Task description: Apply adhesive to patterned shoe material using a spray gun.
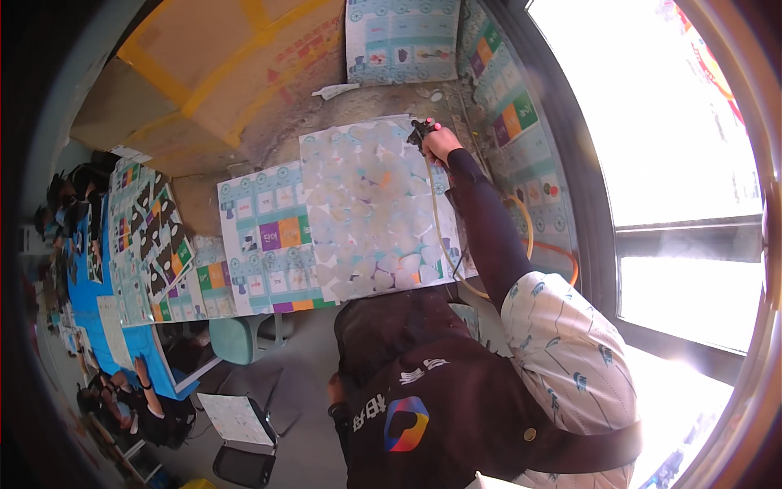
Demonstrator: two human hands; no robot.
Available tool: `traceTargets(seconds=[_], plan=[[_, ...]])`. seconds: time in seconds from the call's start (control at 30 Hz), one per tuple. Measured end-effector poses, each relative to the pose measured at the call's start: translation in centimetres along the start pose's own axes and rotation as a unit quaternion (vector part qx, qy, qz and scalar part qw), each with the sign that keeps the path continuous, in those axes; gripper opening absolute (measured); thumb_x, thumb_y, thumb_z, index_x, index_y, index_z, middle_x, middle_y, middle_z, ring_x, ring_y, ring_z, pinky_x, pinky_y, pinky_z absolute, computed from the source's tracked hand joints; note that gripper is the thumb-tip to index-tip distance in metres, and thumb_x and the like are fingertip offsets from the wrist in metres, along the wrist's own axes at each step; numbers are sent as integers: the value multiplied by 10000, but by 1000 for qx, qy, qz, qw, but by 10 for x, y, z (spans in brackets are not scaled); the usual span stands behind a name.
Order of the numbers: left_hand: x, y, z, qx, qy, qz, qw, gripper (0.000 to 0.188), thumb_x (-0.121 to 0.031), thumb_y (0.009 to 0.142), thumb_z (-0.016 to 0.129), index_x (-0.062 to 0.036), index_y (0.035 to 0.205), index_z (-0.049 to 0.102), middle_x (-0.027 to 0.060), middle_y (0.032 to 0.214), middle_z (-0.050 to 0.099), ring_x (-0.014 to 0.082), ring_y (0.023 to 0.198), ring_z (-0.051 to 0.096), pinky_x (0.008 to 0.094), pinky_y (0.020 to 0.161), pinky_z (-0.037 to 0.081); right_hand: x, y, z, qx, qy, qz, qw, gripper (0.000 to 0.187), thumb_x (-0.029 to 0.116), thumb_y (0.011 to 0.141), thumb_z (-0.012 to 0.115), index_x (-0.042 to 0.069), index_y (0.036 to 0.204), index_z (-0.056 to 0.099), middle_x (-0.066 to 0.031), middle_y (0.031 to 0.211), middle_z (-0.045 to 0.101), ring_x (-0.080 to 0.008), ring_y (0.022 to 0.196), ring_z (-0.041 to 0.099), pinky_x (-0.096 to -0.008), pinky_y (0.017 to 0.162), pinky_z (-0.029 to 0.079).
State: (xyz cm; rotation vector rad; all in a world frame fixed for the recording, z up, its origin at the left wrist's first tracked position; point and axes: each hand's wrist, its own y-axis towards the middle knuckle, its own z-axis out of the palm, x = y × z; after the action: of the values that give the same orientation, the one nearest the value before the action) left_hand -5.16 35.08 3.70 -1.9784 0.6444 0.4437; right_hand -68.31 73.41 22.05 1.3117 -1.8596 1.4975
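My right hand is closed around a small black spray gun at the far right corner of the worktable. From it a yellowish hose drops along the table's right side. The gun is beside the far right corner of a large sheet covered with pale, rounded, overlapping patches. Whether those patches are loose pieces cannot be made out. My left hand hangs low by the dark apron, away from the table, and its fingers are hidden.
Printed sheets lie left of the patch-covered one. A large cardboard box stands behind, and a printed panel leans at the back. The window is on the right. Chairs, a blue table and other people are at left.
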Motion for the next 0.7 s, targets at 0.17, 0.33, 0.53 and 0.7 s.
traceTargets(seconds=[0.17, 0.33, 0.53, 0.7], plan=[[-30, -12, -2, 7, -49, -22, 999, 334, -198, 878, 431, 29, 1060, 593, 215, 923, 649, 296, 890, 626, 361, 750, 460, -1, -2, 4, -33, -13, -10, 999, 136, 51, 652, 562, -22, 539, 545, -98, 489, 523, -172, 368, 495, -304, 331, 352], [-10, -7, -3, 28, 65, 59, 996, 333, -198, 879, 431, 35, 1054, 593, 196, 899, 652, 236, 829, 613, 349, 731, 456, -1, -9, 0, -14, -16, -13, 1000, 112, 47, 644, 564, -16, 553, 545, -95, 496, 514, -167, 382, 486, -308, 337, 346], [18, -1, 1, 29, 33, 46, 998, 311, -205, 879, 440, 32, 1001, 600, 195, 877, 648, 233, 777, 600, 357, 702, 450, -6, -52, -16, -52, 135, -9, 989, 85, 27, 616, 550, -33, 674, 565, -118, 580, 564, -205, 422, 533, -300, 352, 360], [31, 17, 2, 44, 103, 114, 987, 315, -225, 882, 452, 33, 986, 601, 198, 882, 645, 247, 789, 606, 359, 708, 451, -30, -56, -23, -83, 96, 43, 991, 41, 25, 626, 536, -12, 610, 534, -116, 535, 527, -199, 400, 511, -303, 332, 317]])
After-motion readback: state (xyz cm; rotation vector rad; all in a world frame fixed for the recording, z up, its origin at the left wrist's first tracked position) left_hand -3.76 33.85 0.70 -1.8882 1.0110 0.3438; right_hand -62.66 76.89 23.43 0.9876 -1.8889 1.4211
